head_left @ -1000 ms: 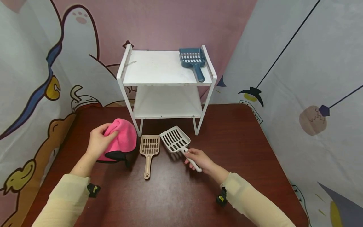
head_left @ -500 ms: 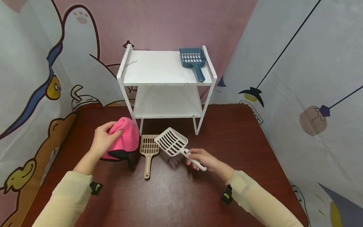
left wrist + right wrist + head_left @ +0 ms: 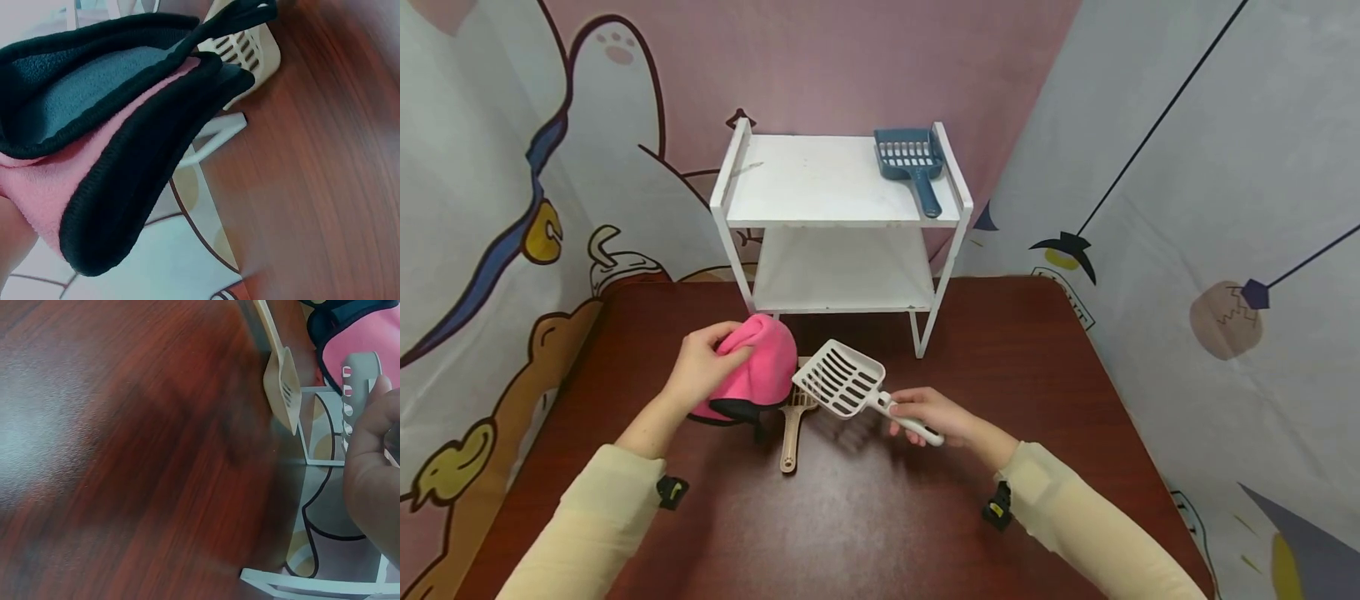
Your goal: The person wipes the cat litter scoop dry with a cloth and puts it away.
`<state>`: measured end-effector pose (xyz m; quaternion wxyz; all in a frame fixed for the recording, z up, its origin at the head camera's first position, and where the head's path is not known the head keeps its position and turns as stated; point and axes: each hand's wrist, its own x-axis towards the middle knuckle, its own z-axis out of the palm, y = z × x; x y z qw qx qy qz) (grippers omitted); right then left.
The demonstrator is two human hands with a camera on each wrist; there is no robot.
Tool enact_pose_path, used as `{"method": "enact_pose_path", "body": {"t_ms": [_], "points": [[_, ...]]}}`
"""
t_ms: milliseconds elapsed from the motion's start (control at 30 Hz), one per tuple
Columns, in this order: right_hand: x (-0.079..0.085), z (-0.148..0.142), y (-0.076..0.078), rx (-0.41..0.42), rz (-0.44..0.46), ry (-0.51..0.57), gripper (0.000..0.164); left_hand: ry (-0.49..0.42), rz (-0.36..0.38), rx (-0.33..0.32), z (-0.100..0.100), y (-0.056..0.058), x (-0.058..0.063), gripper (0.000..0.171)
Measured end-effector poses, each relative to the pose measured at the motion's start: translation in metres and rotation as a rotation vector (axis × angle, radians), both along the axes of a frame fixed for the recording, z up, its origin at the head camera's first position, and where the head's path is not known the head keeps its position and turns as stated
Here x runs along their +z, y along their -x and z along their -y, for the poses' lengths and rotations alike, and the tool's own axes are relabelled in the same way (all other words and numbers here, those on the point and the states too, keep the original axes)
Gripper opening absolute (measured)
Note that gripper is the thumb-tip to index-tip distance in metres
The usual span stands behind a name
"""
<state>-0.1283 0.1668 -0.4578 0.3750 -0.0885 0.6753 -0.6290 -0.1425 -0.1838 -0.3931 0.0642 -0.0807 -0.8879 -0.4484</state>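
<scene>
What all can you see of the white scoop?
The white scoop looks like plastic: a rimmed, slotted head and slim handle with a dark opening near its end. Held by its handle in the right grip, it is angled above the brown table, head toward the pink cloth item. It partly hides the beige scoop; contact is unclear.

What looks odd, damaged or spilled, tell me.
A faint mark stands out on the upper white shelf, near its left end; dirt or damage, I cannot tell. The white scoop in the right hand looks intact, and no spill shows.
</scene>
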Motion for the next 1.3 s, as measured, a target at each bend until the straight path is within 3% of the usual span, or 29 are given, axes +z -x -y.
{"method": "enact_pose_path", "body": {"t_ms": [367,667,767,900,1133,1300], "points": [[0.011,0.009,0.000,0.030,-0.017,-0.002,0.040,-0.014,0.071,-0.195,-0.041,0.000,0.000,0.026],[0.023,0.015,0.007,0.077,-0.046,0.013,0.037,0.115,0.060,-0.555,-0.069,-0.005,-0.018,0.017],[0.026,0.016,0.009,0.100,-0.067,0.031,0.036,0.155,0.087,-0.627,-0.072,-0.005,-0.020,0.016],[0.028,0.015,0.008,0.133,-0.099,0.039,0.037,0.179,0.123,-0.651,-0.073,-0.004,-0.021,0.014],[0.031,0.011,0.004,0.184,-0.129,0.019,0.036,0.225,0.098,-0.693,-0.070,-0.004,-0.023,0.011],[0.036,0.010,0.003,0.206,-0.156,0.021,0.038,0.255,0.092,-0.647,-0.060,-0.002,-0.019,0.012]]}}
